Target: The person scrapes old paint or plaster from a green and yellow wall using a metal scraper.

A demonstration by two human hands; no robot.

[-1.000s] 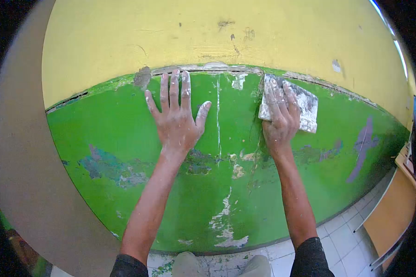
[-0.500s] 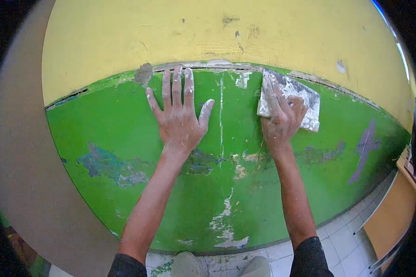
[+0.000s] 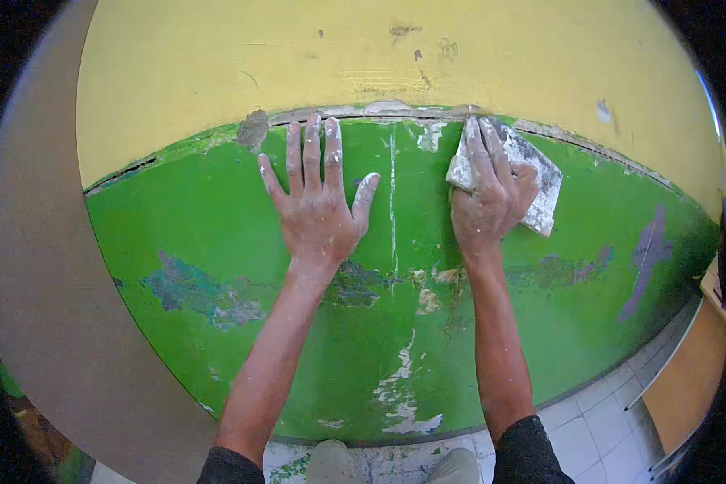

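Observation:
My left hand [image 3: 319, 218] lies flat against the green lower wall [image 3: 194, 222], fingers spread and tips near the cracked seam. White smears mark its fingers. In my right hand [image 3: 488, 206] is a broad, flat putty scraper [image 3: 546, 181], coated with white and grey filler. Two fingers stretch along it toward its upper edge, which sits at the seam; the other fingers curl around its right side. The scraper is tilted, and my hand covers its middle. A strip of pale filler [image 3: 387, 106] runs along the seam, beneath the yellow upper wall [image 3: 339, 56].
A grey-brown panel [image 3: 48, 266] borders the wall on the left. At the right stands a wooden-topped table or desk [image 3: 690, 371] with thin metal legs. White floor tiles [image 3: 601, 411] and my knees [image 3: 331, 464] show below. Peeling paint [image 3: 198, 290] scars the green wall.
The scraper has turned clockwise in my right hand, its lower right corner dropping slightly. My left hand keeps its place on the wall. The whole view has shifted a little.

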